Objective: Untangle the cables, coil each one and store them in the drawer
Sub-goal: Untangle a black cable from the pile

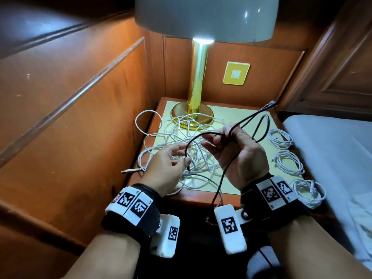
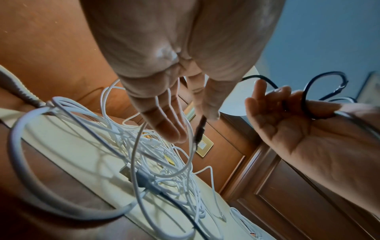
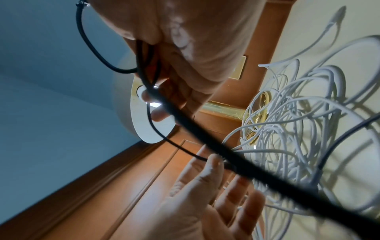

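A black cable [image 1: 203, 135] runs between my two hands above the nightstand [image 1: 241, 117]. My right hand [image 1: 225, 137] grips several gathered loops of it between thumb and fingers, and one plug sticks up to the far right. My left hand [image 1: 181, 156] is held beside it with straight fingers, its thumb touching the cable's hanging end. The left wrist view shows the black cable [image 2: 304, 97] looped in the right hand [image 2: 277, 110]. Beneath the hands lies a tangle of white cables [image 1: 181, 137], with one black strand running out of it over the front edge.
Three coiled white cables [image 1: 279, 137] [image 1: 288, 163] [image 1: 308, 193] lie along the nightstand's right edge. A brass lamp [image 1: 193, 115] stands at the back. A USB plug [image 1: 128, 171] hangs over the left edge. Wood panelling rises on the left, and a bed [image 1: 332, 148] lies on the right.
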